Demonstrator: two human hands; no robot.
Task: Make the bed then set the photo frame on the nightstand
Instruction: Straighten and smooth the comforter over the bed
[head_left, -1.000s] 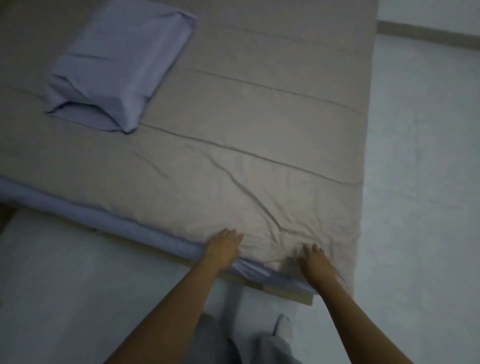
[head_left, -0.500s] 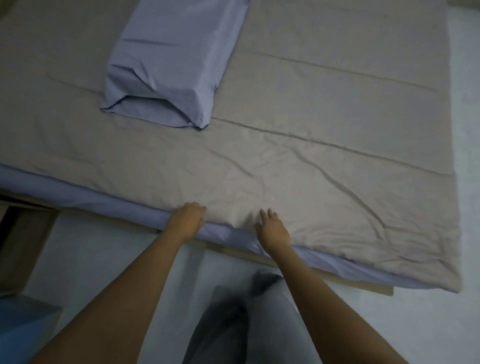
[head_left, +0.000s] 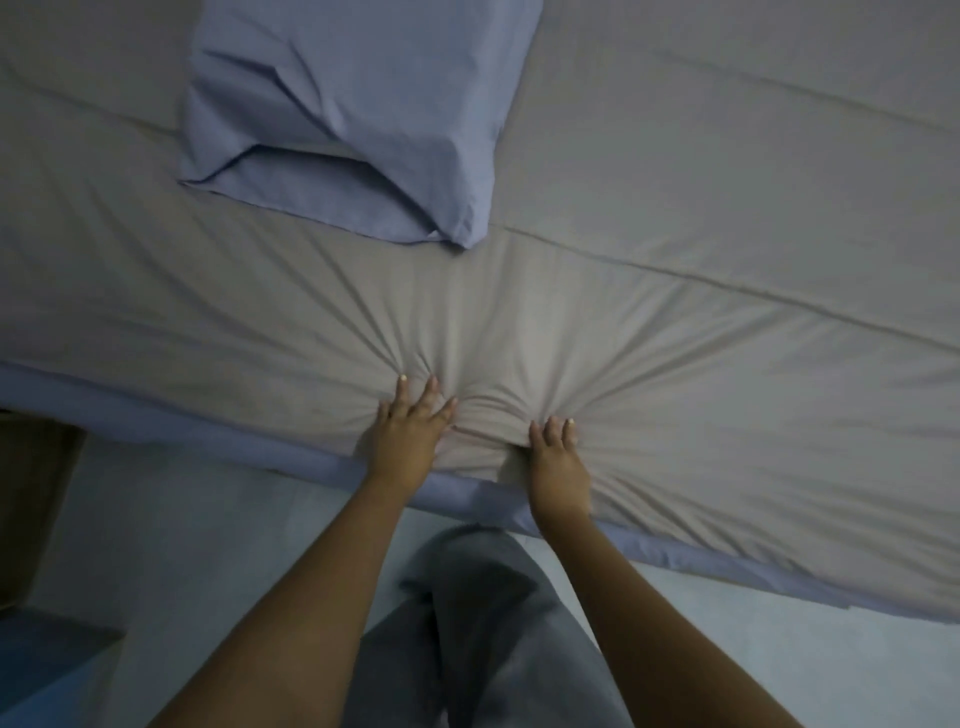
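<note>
Your left hand (head_left: 408, 436) lies flat on the soft beige cover (head_left: 675, 249), fingers (head_left: 431, 389) spread and pressing, holding nothing. Your right hand (head_left: 558, 462) has its fingers curled down into the cloth, bunching a fold between the two hands; fine creases fan outward from both. The cover is matte, with long straight fold lines. A blue sheet (head_left: 208, 431) shows as a smooth band along the bed's near edge. A rumpled blue pillow (head_left: 353, 104), rectangular with an open flap end, lies on the cover beyond your hands. The photo frame is not in view.
</note>
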